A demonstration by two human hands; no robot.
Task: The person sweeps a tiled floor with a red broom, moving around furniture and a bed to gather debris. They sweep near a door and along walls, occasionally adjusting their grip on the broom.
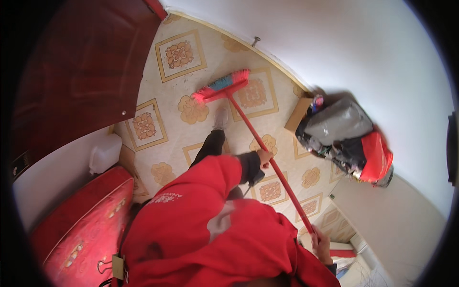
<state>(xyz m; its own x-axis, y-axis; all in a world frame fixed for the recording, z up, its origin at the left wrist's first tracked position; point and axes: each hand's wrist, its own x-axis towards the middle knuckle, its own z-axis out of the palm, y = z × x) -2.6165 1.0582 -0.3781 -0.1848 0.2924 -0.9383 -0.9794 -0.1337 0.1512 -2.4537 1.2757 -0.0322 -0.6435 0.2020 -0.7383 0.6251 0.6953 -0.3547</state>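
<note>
A broom [251,125] with a long red handle slants across the view, its head farthest from me. The head's pink and blue-grey bristles lie at the patterned floor. Partway along the handle, my left hand [264,158] is closed around it. Near the handle's close end, at lower right, my right hand [321,244] grips it too. Both arms wear red sleeves with dark cuffs. One of my feet, in a light shoe [221,118], stands just short of the broom head.
Bags and loose items [339,124], with a red bag, are heaped against the right wall beside a cardboard box [297,115]. A dark red door [91,62] stands at left. Below it are a white plastic container [106,154] and a red padded piece [91,215].
</note>
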